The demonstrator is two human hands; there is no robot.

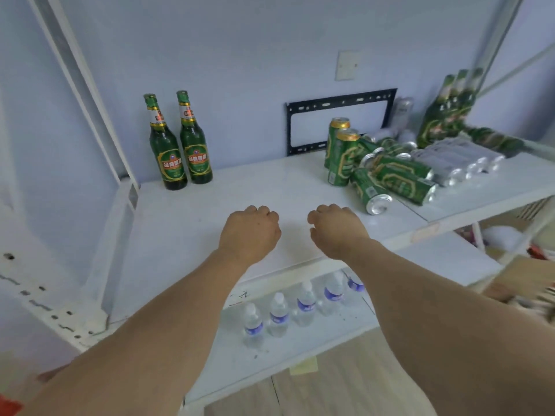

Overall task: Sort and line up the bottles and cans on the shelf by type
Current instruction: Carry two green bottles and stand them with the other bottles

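Both hands hovered empty, fingers loosely curled: left hand (250,232), right hand (336,231). Green cans (390,178) lay toppled just beyond-right of the right hand, the nearer one, long axes roughly toward it; two bottles (180,145) stood beyond-left.

Two upright green bottles (180,145), two standing green cans (341,154), five water bottles (277,315) below; heaped cans uncountable

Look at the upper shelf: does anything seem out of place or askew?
Yes. Several green beer cans and silver cans lie toppled in a jumbled heap at the right, while two green glass bottles stand upright at the left.
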